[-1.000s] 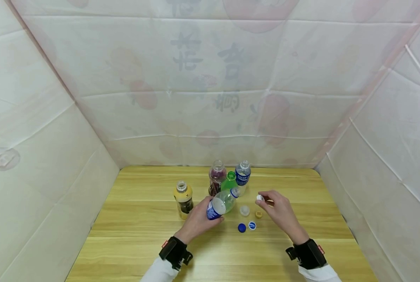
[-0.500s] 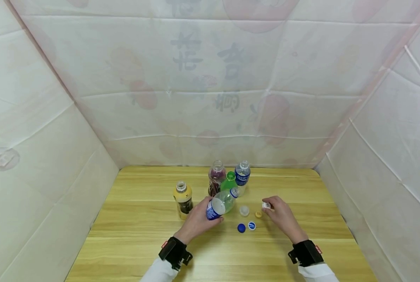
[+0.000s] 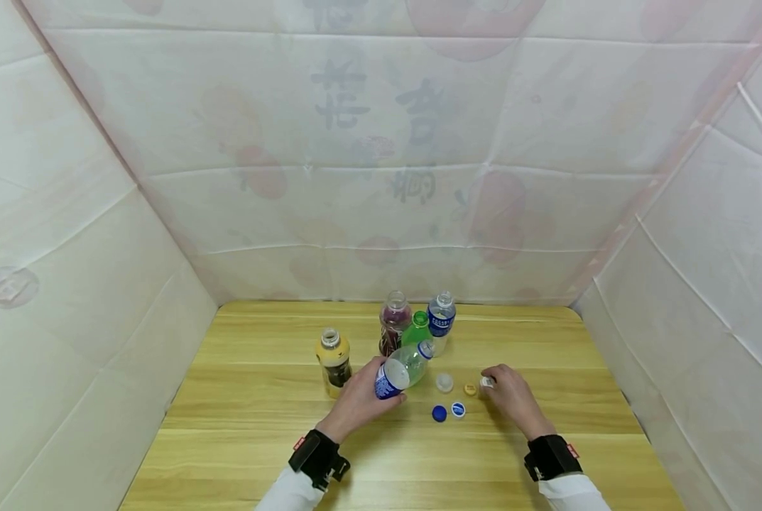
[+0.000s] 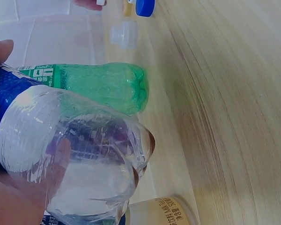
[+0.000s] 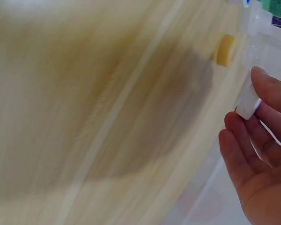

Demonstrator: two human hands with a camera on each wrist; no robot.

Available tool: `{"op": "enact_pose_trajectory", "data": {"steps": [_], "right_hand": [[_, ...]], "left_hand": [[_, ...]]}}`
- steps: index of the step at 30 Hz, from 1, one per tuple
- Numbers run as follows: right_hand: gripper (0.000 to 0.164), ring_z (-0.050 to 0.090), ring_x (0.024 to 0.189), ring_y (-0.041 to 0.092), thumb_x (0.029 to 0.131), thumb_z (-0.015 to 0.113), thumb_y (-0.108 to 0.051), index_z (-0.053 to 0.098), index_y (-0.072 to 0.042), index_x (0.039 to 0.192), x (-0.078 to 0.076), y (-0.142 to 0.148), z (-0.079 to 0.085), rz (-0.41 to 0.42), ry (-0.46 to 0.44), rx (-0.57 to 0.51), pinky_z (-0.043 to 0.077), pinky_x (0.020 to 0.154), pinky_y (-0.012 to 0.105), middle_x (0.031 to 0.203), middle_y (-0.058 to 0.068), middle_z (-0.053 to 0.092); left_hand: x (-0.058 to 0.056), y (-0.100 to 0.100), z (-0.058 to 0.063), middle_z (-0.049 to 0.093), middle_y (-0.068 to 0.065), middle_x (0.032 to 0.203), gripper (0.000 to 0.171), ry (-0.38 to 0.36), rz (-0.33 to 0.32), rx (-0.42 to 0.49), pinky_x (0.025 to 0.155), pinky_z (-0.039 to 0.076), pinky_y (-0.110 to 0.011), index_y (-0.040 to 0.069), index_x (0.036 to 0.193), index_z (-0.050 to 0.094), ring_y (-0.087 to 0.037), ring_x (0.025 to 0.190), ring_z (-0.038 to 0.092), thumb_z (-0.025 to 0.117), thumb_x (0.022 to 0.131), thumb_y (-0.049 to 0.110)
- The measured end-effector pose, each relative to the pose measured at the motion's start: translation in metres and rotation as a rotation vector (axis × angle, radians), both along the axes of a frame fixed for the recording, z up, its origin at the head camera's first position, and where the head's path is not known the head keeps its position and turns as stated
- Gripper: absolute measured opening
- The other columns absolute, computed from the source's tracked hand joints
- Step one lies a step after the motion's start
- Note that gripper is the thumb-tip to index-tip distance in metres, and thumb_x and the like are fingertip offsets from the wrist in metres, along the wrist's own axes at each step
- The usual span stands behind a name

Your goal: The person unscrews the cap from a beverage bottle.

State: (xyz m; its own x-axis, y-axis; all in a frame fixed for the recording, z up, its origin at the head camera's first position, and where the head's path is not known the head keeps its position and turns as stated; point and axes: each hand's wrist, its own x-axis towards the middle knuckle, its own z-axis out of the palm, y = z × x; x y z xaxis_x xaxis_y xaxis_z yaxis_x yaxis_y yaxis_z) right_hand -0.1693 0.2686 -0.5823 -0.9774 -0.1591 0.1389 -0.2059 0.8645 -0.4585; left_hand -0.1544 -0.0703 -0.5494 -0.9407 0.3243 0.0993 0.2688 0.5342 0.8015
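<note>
My left hand (image 3: pixel 361 395) grips a clear plastic bottle (image 3: pixel 398 372) with a blue label round its body. The bottle is tilted, its uncapped mouth pointing up and to the right; in the left wrist view its clear base (image 4: pixel 98 164) faces the camera. Between thumb and fingers my right hand (image 3: pixel 513 399) pinches a white bottle cap (image 5: pixel 248 102), low over the table on the right. Left of that hand lie a yellow cap (image 3: pixel 470 389), a translucent cap (image 3: pixel 444 383), a dark blue cap (image 3: pixel 439 413) and a blue-and-white cap (image 3: pixel 458 409).
Behind the held bottle stand a green bottle (image 3: pixel 418 329), a bottle with purple contents (image 3: pixel 395 326) and a blue-labelled bottle (image 3: pixel 441 319), all uncapped. A yellow bottle (image 3: pixel 333 358) stands left of my left hand. Cloth walls (image 3: pixel 381 213) enclose the wooden table (image 3: pixel 240 426).
My right hand has moved right and down towards the table, carrying the white cap beside the yellow one. My left hand and its bottle have stayed in place.
</note>
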Motion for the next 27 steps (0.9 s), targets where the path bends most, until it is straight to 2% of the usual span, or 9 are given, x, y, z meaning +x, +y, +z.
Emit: {"op": "enact_pose_trajectory", "data": {"steps": [11,27], "right_hand": [[0.025,0.067,0.094,0.032,0.084,0.084,-0.003,0.074,0.004,0.106,0.000,0.005,-0.010,-0.009,-0.060,0.004,0.057,0.083,0.051,0.099,0.016,0.069],[0.023,0.065,0.092,0.030,0.083,0.084,-0.002,0.073,0.002,0.103,-0.001,0.011,-0.021,-0.025,-0.088,0.009,0.056,0.084,0.051,0.097,0.012,0.067]], "left_hand": [[0.001,0.001,0.001,0.066,-0.014,0.127,0.073,0.013,0.001,-0.007,0.092,0.057,-0.051,0.006,0.138,0.053,-0.031,0.112,0.066,0.088,0.082,0.037],[0.000,0.001,0.001,0.066,-0.013,0.127,0.073,0.018,0.001,-0.017,0.092,0.057,-0.050,0.007,0.138,0.053,-0.030,0.112,0.066,0.088,0.081,0.037]]}}
